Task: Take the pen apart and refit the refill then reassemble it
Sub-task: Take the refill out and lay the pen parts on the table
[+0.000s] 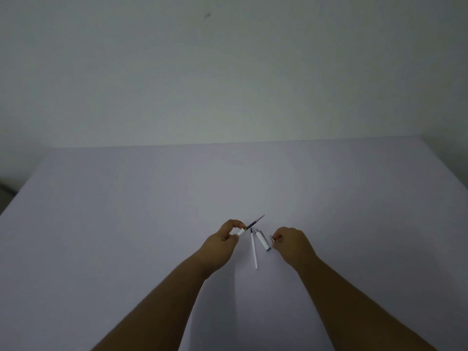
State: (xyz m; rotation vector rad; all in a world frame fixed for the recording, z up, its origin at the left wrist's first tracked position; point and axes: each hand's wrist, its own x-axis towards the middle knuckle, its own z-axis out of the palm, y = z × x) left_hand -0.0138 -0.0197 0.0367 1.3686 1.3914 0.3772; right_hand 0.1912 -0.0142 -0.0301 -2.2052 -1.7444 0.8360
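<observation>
text: none legible | labels: none | numbers: none

The table [126, 198] lies bare from nine o'clock round through twelve to three, open to any approach. Between the left hand [222, 245] and right hand [291, 245] the gap is crowded: a white refill [254, 252] and a white pen cap [262, 239] lie there, near each other. The dark refill [255, 221] juts toward one o'clock.

Two refills [254, 249], one pen barrel [241, 232], one cap [262, 239], one small metal tip [272, 238].
</observation>
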